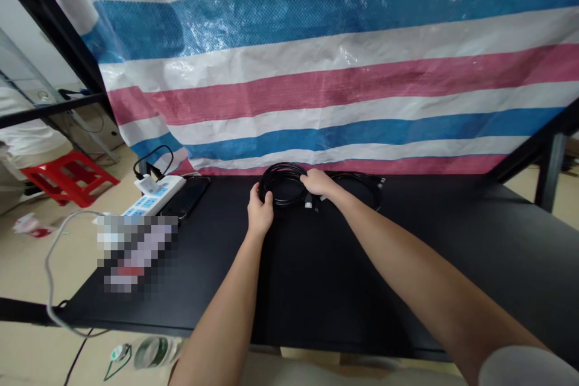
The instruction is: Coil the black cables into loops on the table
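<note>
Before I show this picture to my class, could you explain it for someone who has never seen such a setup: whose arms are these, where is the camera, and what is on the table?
No machine is visible at work: these are a person's own bare arms. The camera is worn on that person's head, looking forward and down, so the arms reach in from the bottom edge. The left hand grips the left side of a coiled black cable, and the right hand grips its right side. Beside it, to the right, is another black cable loop. Toward the left end of the black table lie a white power strip and what looks like a phone; something nearer is pixelated. A striped sheet hangs behind.
</note>
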Motion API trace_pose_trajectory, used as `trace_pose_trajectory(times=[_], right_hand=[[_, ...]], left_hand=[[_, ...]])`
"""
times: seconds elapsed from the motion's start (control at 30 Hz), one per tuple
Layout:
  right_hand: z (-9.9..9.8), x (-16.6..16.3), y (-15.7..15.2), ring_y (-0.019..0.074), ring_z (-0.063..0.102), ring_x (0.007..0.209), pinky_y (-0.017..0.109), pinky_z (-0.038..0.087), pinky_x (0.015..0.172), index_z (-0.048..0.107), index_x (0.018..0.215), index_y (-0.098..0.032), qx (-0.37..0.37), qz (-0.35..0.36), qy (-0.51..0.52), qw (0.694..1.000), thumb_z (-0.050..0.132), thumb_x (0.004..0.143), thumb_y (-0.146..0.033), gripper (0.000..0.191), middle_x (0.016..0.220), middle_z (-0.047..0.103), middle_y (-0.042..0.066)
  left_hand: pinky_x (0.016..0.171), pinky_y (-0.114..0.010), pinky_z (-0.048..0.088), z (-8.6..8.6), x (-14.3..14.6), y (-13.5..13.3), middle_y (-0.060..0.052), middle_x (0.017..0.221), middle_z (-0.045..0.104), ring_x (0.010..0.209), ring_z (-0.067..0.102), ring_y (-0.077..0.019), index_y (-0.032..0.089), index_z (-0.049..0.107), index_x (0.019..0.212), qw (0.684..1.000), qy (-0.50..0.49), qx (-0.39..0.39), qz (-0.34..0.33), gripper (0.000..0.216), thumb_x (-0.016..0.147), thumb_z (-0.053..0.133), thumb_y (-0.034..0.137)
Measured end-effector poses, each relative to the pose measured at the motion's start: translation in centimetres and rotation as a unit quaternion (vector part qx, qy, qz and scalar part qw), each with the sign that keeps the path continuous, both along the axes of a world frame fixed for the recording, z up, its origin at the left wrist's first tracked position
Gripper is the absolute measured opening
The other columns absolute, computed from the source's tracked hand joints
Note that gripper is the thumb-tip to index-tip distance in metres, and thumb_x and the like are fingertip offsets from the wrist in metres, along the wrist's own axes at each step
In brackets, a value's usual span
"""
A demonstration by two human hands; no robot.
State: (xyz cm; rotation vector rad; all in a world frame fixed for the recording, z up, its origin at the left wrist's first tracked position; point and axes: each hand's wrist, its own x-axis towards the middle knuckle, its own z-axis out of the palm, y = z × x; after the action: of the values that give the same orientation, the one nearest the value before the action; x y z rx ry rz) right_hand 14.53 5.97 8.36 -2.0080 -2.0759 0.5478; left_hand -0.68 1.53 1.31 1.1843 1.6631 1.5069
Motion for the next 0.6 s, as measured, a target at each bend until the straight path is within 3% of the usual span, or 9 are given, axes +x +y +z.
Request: trace_pose_trajectory(times=[0.23, 0.37, 0.47, 0.6], right_hand=[[-1.0, -0.3, -0.4, 0.0291, 0.061, 0.109, 0.033, 0.047, 0.083, 0.060, 0.116, -0.007, -0.027, -0.031, -0.048, 0.998, 0.047, 0.088, -0.024, 0.036, 0.117, 0.064, 0.023], [-1.6, -0.6, -1.6, 0.0300, 0.056, 0.115, 0.039, 0.046, 0.087, 0.045, 0.134, -0.010, 0.072, -0.013, -0.126, 0.989, 0.047, 0.089, -0.024, 0.048, 0.125, 0.059, 0.022], [-2.5, -0.2, -1.8, 0.0270, 0.048, 0.123, 0.039, 0.040, 0.098, 0.053, 0.130, -0.015, 0.137, 0.076, -0.154, 0.976, 0.039, 0.090, -0.018, 0.043, 0.135, 0.053, 0.017], [-3.2, 0.9, -1.5, 0.0249, 0.043, 0.130, 0.041, 0.035, 0.105, 0.059, 0.126, -0.018, 0.108, 0.132, -0.134, 0.976, 0.033, 0.093, -0.024, 0.042, 0.143, 0.048, 0.010]], left_hand=[[0.109, -0.045, 0.037, -0.8, -0.1, -0.1, -0.020, 0.130, 0.056, 0.127, 0.048, -0.0327, 0.013, 0.065, 0.105, 0.976, 0.219, -0.012, 0.015, 0.038, 0.068, 0.068, 0.019], [0.108, -0.051, 0.036, -1.1, 0.4, -0.7, -0.020, 0.136, 0.051, 0.130, 0.045, -0.0351, 0.014, 0.065, 0.110, 0.953, 0.301, 0.024, 0.007, 0.041, 0.070, 0.065, 0.020], [0.107, -0.055, 0.035, -1.3, 0.7, -1.0, -0.016, 0.137, 0.052, 0.133, 0.041, -0.0357, 0.018, 0.065, 0.113, 0.927, 0.366, 0.058, -0.056, 0.042, 0.071, 0.066, 0.024], [0.107, -0.056, 0.036, -1.5, 0.7, -1.2, -0.015, 0.134, 0.055, 0.132, 0.042, -0.0357, 0.021, 0.069, 0.109, 0.886, 0.430, 0.074, -0.156, 0.036, 0.074, 0.066, 0.028]])
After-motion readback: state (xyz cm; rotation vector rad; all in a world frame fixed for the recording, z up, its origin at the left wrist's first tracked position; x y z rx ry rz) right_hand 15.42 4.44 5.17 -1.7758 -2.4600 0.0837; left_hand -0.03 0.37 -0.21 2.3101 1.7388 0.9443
